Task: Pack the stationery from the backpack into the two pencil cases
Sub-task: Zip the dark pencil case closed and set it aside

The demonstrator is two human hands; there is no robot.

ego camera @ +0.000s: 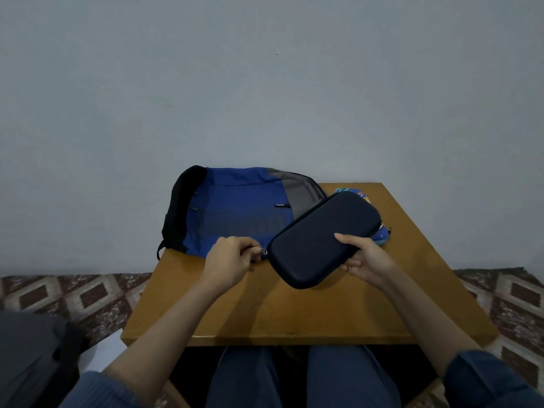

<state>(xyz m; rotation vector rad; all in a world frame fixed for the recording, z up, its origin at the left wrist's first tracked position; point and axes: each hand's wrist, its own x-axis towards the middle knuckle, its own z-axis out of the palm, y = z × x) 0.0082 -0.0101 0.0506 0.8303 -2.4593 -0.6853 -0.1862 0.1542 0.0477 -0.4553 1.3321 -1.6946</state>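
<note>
your right hand (pixel 365 260) clamps the navy hard-shell pencil case (pixel 321 237) steady so your left hand (pixel 229 260) can pinch its silver zip pull (pixel 264 252).

Matt navy pencil case (pixel 321 237), smooth wooden table (pixel 323 313)

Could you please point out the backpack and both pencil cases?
backpack (pixel 235 201): head view, blue front panel.
navy pencil case (pixel 318 234): head view, lid centre.
patterned pencil case (pixel 382 237): head view, exposed right edge.

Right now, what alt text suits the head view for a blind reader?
A right hand holds a dark pencil case over a wooden table while the left hand pinches its zip pull; a blue backpack lies behind.
</note>
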